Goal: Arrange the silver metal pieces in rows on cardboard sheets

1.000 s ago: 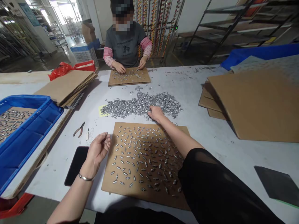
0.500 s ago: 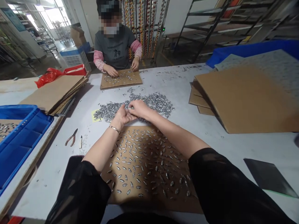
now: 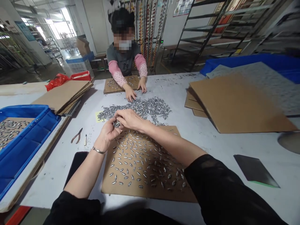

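Observation:
Small silver metal pieces [image 3: 116,124], pointed at both ends, lie cupped in my left hand [image 3: 109,131], whose palm faces up. Over them is my right hand [image 3: 130,118], its fingers bent together at the left fingertips; what they pinch is hidden. Both hands are above the far left edge of a cardboard sheet [image 3: 106,186], which is dotted with many such metal pieces laid out singly. Just beyond my hands spreads a heap of the same metal pieces [image 3: 152,106] on the white table.
Across the table a co-worker [image 3: 125,59] reaches to the heap. On the left lie pliers [image 3: 77,136], a small pointed tool [image 3: 85,140], a phone [image 3: 76,162] and a blue crate [image 3: 35,131]. Cardboard sheets [image 3: 234,103] are stacked at right, near a dark flat plate [image 3: 255,170].
My hands have drawn back from the heap, toward me and left, and metal pieces now show in my left palm. The co-worker's hands have moved from their cardboard to the heap.

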Demonstrator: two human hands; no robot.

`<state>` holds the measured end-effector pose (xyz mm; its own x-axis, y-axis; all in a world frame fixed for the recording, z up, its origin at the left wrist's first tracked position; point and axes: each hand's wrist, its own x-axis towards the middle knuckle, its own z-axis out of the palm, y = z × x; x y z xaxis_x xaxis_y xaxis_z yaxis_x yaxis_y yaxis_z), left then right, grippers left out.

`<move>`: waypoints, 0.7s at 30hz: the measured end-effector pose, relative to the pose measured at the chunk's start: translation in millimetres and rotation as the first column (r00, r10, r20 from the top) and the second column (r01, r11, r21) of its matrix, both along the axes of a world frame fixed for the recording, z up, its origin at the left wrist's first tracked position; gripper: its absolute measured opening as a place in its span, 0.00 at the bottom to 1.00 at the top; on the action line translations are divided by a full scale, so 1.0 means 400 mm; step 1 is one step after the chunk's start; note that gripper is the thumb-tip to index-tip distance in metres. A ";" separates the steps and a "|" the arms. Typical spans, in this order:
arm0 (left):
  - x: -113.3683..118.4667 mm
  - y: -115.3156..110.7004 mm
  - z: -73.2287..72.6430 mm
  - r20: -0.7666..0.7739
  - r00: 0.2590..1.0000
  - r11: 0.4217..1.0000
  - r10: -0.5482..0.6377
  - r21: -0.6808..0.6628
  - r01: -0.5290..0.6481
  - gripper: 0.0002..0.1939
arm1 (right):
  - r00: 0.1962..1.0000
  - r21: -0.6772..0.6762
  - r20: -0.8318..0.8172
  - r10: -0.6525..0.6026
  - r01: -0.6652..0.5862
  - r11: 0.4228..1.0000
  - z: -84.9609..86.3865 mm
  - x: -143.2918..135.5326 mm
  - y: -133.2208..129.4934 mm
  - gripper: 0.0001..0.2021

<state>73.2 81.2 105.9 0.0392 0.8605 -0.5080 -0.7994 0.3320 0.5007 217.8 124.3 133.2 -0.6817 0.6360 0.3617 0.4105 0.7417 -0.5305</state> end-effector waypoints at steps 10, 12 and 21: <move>-0.034 -0.116 -0.029 0.012 1.000 0.999 0.003 0.038 -0.003 0.08 | 0.982 -0.237 -0.091 0.164 -0.182 0.954 -0.030 -0.040 -0.068 0.07; -0.041 -0.128 -0.044 0.016 1.000 1.000 0.015 0.018 -0.016 0.09 | 0.986 -0.245 -0.117 0.122 -0.148 0.958 -0.046 -0.040 -0.043 0.06; -0.096 -0.215 -0.175 -0.081 0.991 0.992 0.109 0.073 -0.103 0.04 | 0.891 -0.180 0.411 -0.191 0.284 0.942 -0.205 0.016 0.104 0.07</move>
